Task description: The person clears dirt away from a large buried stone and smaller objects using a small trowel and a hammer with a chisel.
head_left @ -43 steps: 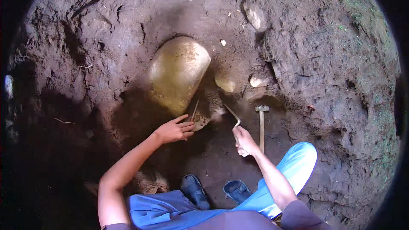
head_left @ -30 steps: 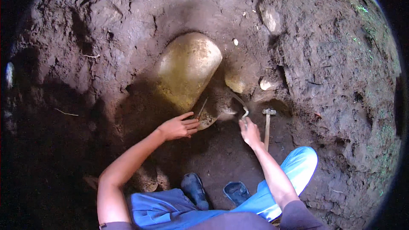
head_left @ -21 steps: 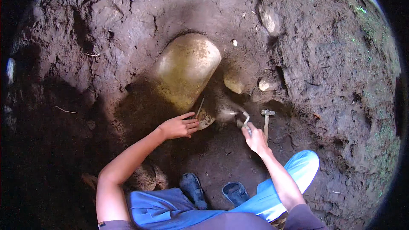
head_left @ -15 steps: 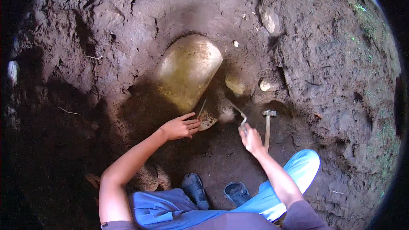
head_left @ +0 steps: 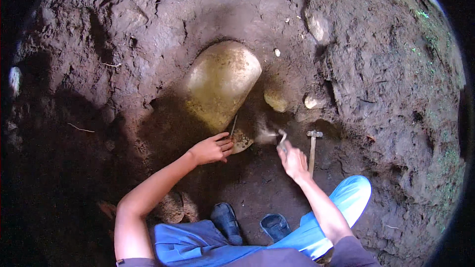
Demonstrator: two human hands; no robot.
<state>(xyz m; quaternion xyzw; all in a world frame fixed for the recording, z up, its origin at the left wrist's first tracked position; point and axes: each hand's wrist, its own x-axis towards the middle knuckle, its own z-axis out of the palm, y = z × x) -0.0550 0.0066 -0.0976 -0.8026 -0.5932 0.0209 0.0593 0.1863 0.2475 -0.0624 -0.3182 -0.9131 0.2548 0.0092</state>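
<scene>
My left hand [head_left: 212,150] holds a thin, pencil-like rod [head_left: 234,124] between its fingers, its tip pointing up beside the lower edge of a large smooth stone [head_left: 225,76]. Just right of those fingers lies a small pale stone [head_left: 241,142], partly sunk in the dirt. My right hand [head_left: 294,162] is wrapped round the handle of a small trowel [head_left: 282,136] with a bent metal neck. Its blade points left toward the soil and is smeared by motion. On the ground beside my right hand rests a hammer [head_left: 312,148] with a wooden handle.
A rounded yellowish stone [head_left: 275,100] and a pale stone [head_left: 311,101] sit in the soil right of the large stone. A rough earth wall [head_left: 391,79] rises around the pit. My sandalled feet [head_left: 226,222] and brownish rocks [head_left: 170,208] are near the bottom.
The trowel's blade has swung down, from pointing up-left to pointing left. The rod in my left hand stands a little more upright. Both hands stay nearly in place.
</scene>
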